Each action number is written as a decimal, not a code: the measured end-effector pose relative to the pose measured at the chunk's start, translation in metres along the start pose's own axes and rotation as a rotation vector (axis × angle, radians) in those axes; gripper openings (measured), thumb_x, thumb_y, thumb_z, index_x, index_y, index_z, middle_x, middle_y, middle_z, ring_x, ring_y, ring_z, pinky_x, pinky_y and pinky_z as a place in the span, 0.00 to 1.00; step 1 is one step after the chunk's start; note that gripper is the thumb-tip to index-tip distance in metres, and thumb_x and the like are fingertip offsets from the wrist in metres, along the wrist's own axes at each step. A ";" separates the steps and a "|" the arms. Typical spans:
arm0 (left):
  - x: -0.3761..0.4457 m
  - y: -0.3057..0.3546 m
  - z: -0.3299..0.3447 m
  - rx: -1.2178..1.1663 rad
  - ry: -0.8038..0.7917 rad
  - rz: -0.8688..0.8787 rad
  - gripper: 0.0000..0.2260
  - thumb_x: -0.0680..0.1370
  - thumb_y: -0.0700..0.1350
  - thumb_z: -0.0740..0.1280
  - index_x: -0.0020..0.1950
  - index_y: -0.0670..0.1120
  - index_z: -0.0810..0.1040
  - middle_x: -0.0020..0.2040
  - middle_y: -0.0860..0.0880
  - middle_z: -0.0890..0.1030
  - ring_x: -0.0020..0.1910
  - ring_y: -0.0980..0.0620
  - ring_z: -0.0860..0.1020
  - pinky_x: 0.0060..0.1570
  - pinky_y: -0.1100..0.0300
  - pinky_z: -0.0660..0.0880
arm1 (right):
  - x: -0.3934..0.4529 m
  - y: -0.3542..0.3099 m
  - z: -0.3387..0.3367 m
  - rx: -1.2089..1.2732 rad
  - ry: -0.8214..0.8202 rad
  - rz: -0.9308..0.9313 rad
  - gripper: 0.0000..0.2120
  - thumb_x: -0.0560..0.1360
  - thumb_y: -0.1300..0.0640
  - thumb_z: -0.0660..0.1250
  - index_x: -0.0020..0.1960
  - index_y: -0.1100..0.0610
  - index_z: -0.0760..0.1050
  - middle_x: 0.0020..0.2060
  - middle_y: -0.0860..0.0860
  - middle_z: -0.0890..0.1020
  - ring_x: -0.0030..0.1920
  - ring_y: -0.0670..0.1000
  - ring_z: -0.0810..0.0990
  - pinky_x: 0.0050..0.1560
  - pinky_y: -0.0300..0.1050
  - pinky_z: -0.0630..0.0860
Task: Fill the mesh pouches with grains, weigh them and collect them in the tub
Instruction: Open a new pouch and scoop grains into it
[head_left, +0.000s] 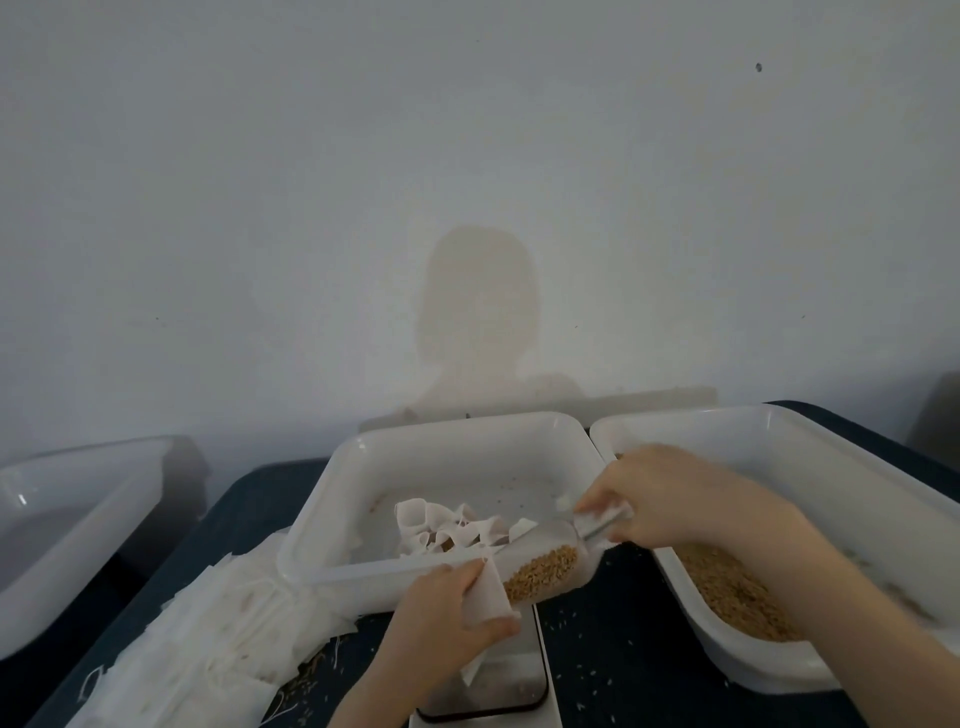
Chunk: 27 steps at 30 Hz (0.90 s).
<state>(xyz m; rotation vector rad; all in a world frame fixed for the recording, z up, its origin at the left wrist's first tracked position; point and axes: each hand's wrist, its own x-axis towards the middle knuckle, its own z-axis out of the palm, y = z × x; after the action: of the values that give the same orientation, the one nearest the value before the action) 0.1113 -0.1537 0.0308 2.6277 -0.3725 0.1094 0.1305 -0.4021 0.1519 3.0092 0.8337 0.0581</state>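
Left hand (441, 618) holds pouch (485, 597) against grain scoop (550, 564)

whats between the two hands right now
In the head view, a clear scoop half full of grains spans the gap: the right hand holds its handle, and its mouth tips into the mesh pouch held by the left hand, above the scale.

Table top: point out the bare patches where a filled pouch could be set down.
Bare dark table lies between the scale and the grain tub, though loose grains dot it. The middle tub has a bare back half. The empty pouches crowd the left.
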 end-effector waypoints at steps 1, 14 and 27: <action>0.001 0.001 0.004 0.012 0.033 -0.004 0.22 0.65 0.72 0.64 0.50 0.60 0.69 0.46 0.63 0.73 0.45 0.65 0.71 0.44 0.70 0.69 | 0.001 -0.002 -0.002 -0.055 0.040 -0.006 0.19 0.74 0.51 0.67 0.64 0.41 0.75 0.56 0.41 0.81 0.56 0.47 0.77 0.59 0.42 0.71; 0.003 0.017 0.019 -0.032 0.270 -0.030 0.23 0.66 0.69 0.65 0.51 0.55 0.72 0.46 0.62 0.73 0.44 0.63 0.70 0.41 0.69 0.64 | -0.011 -0.051 -0.022 -0.744 0.393 -0.100 0.25 0.65 0.72 0.53 0.40 0.48 0.81 0.33 0.45 0.78 0.43 0.50 0.78 0.65 0.63 0.28; 0.011 0.021 0.018 -0.180 0.237 -0.050 0.24 0.70 0.59 0.72 0.57 0.44 0.76 0.40 0.59 0.73 0.38 0.61 0.71 0.38 0.70 0.68 | -0.014 -0.003 -0.011 -0.364 0.215 0.017 0.19 0.80 0.56 0.61 0.67 0.41 0.70 0.58 0.43 0.77 0.64 0.48 0.71 0.74 0.54 0.44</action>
<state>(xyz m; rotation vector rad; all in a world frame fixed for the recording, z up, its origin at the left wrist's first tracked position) 0.1159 -0.1826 0.0262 2.4109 -0.2239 0.3500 0.1171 -0.4068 0.1620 2.6951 0.7183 0.4853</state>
